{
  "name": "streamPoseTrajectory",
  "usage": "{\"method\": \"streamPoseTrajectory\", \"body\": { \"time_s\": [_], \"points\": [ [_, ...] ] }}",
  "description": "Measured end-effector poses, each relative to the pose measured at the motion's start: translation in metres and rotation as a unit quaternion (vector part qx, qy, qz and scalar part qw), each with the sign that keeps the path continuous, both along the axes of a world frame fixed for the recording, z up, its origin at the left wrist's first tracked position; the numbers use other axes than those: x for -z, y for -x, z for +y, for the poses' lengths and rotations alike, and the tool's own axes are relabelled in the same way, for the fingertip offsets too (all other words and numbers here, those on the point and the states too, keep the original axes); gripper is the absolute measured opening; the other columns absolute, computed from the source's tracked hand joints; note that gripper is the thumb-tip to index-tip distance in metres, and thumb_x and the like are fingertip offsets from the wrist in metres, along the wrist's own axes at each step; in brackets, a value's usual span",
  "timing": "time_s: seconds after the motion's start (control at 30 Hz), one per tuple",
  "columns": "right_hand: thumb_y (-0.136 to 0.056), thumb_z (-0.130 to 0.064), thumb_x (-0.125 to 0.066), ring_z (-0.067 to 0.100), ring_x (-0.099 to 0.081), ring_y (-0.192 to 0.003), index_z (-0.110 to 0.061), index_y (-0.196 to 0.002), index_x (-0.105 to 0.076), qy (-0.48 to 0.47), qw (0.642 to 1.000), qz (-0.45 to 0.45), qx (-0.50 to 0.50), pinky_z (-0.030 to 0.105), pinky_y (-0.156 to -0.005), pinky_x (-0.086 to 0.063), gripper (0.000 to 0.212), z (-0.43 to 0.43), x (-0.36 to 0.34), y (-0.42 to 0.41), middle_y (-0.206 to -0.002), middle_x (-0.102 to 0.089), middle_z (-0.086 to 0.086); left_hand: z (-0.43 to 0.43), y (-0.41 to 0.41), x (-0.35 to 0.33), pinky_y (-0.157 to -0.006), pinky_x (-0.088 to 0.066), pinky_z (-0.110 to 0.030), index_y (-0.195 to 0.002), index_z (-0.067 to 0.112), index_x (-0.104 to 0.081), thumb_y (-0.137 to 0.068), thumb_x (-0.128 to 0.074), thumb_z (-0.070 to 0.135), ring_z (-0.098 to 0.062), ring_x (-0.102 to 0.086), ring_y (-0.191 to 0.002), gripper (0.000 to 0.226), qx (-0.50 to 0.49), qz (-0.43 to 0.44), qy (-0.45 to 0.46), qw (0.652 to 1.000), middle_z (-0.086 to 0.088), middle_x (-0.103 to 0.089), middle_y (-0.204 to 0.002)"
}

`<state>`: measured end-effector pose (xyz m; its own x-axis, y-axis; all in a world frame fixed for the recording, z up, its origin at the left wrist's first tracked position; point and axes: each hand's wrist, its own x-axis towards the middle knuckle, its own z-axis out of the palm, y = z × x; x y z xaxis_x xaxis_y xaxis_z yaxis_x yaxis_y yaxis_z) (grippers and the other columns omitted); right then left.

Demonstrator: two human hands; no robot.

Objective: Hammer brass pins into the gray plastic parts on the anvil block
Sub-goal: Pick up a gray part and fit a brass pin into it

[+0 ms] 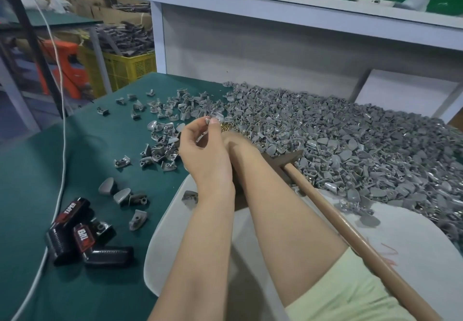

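pinched a gray plastic part (213, 120) between thumb and fingertips of the left hand (204, 153), just above a scatter of loose brass pins (226, 128). could not tell the grip of the right hand (235, 139), mostly hidden behind the left and pointed toward those pins. left the hammer (284, 161) idle beside the right forearm, head near the big pile of gray parts (363, 150), handle running back over the lap. glimpsed only a dark sliver between the forearms, likely the anvil block (239, 195).

judged as the loading step: pin into part before any blow. best done by turning the part hole-up and seating one pin straight by fingertip, then setting the part flat on the block to stop any rocking. worth keeping fingertips low on the part, clear of the pin head, and opening with a light tap.

read "taped" in white on the red labels of the black packs (80, 230) lying on the green surface (30, 170), twice, the second turned about. found no other legible writing.
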<state>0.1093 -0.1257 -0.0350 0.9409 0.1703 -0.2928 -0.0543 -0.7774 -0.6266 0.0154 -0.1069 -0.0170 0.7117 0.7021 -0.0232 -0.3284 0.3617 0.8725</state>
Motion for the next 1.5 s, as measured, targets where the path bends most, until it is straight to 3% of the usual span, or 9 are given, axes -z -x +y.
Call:
{"method": "streamPoseTrajectory", "body": {
  "time_s": [0.03,0.07,0.23,0.5,0.73,0.97,1.03,1.17,1.5],
  "points": [
    [-0.097,-0.033,-0.040,0.026,-0.052,-0.120,-0.016,-0.126,-0.055,0.063,0.998,-0.012,-0.010,0.033,-0.096,-0.047,0.037,-0.003,-0.002,-0.002,-0.133,-0.055,0.006,0.000,0.000,0.000,-0.088,-0.048,-0.039,-0.080,0.026,-0.060,-0.088,-0.064,0.016,-0.011,-0.056,-0.085,0.014,-0.001,-0.003,0.001,1.000,0.004,-0.065,-0.091],
    [-0.096,-0.034,-0.041,0.024,-0.054,-0.117,-0.019,-0.121,-0.059,0.098,0.994,-0.052,-0.016,0.039,-0.101,-0.043,0.035,-0.007,-0.002,-0.002,-0.129,-0.058,0.004,0.000,-0.001,0.001,-0.086,-0.047,-0.037,-0.079,0.026,-0.060,-0.088,-0.064,0.015,-0.010,-0.057,-0.084,0.015,-0.002,-0.007,0.002,1.000,0.004,-0.065,-0.090],
    [-0.094,-0.037,-0.044,0.025,-0.058,-0.107,-0.021,-0.110,-0.063,0.181,0.973,-0.094,-0.107,0.042,-0.098,-0.045,0.030,-0.007,0.001,-0.005,-0.119,-0.063,0.004,-0.001,-0.003,0.003,-0.085,-0.048,-0.036,-0.078,0.025,-0.060,-0.088,-0.064,0.014,-0.011,-0.058,-0.084,0.015,-0.002,-0.015,0.001,1.000,0.006,-0.065,-0.086],
    [-0.096,-0.031,-0.041,0.024,-0.062,-0.101,-0.013,-0.103,-0.065,0.120,0.985,-0.032,-0.117,0.040,-0.096,-0.048,0.030,-0.004,0.003,-0.011,-0.106,-0.067,0.007,-0.001,-0.006,0.007,-0.083,-0.049,-0.025,-0.079,0.026,-0.060,-0.088,-0.064,0.014,-0.006,-0.061,-0.085,0.016,-0.005,-0.021,-0.012,1.000,0.009,-0.065,-0.085],
    [-0.095,-0.032,-0.041,0.021,-0.060,-0.107,-0.017,-0.104,-0.063,0.157,0.978,-0.044,-0.127,0.039,-0.099,-0.046,0.028,-0.001,0.004,-0.014,-0.112,-0.065,0.002,-0.001,-0.007,0.008,-0.078,-0.046,-0.019,-0.079,0.026,-0.060,-0.087,-0.065,0.013,-0.004,-0.060,-0.081,0.015,-0.013,-0.029,-0.009,0.999,0.009,-0.065,-0.084],
    [-0.097,-0.030,-0.041,0.023,-0.056,-0.113,-0.016,-0.111,-0.062,0.121,0.985,-0.018,-0.118,0.042,-0.102,-0.043,0.029,0.000,0.004,-0.011,-0.118,-0.063,0.004,0.000,-0.006,0.007,-0.074,-0.045,-0.015,-0.078,0.026,-0.060,-0.088,-0.064,0.013,-0.002,-0.059,-0.078,0.017,-0.020,-0.032,-0.005,0.999,0.011,-0.065,-0.082],
    [-0.096,-0.029,-0.043,0.024,-0.058,-0.111,-0.015,-0.110,-0.063,0.110,0.988,-0.036,-0.105,0.042,-0.101,-0.044,0.028,-0.002,0.002,-0.010,-0.118,-0.063,0.005,0.000,-0.006,0.007,-0.071,-0.044,-0.011,-0.078,0.026,-0.060,-0.088,-0.064,0.012,0.000,-0.059,-0.077,0.017,-0.023,-0.036,-0.003,0.999,0.011,-0.064,-0.082],
    [-0.093,-0.025,-0.047,0.025,-0.059,-0.107,-0.022,-0.110,-0.065,0.178,0.974,-0.118,-0.081,0.040,-0.096,-0.047,0.025,-0.007,-0.001,-0.007,-0.117,-0.064,0.003,-0.001,-0.006,0.005,-0.066,-0.043,-0.006,-0.077,0.025,-0.060,-0.087,-0.064,0.010,0.005,-0.056,-0.070,0.018,-0.030,-0.043,0.002,0.999,0.011,-0.063,-0.079],
    [-0.096,-0.024,-0.043,0.024,-0.059,-0.110,-0.017,-0.111,-0.065,0.150,0.981,-0.089,-0.091,0.039,-0.097,-0.047,0.028,-0.005,-0.005,-0.004,-0.121,-0.063,0.005,-0.001,-0.006,0.006,-0.066,-0.043,-0.006,-0.078,0.024,-0.060,-0.088,-0.064,0.010,0.004,-0.056,-0.070,0.017,-0.032,-0.040,-0.004,0.999,0.011,-0.063,-0.079]
  ]
}}
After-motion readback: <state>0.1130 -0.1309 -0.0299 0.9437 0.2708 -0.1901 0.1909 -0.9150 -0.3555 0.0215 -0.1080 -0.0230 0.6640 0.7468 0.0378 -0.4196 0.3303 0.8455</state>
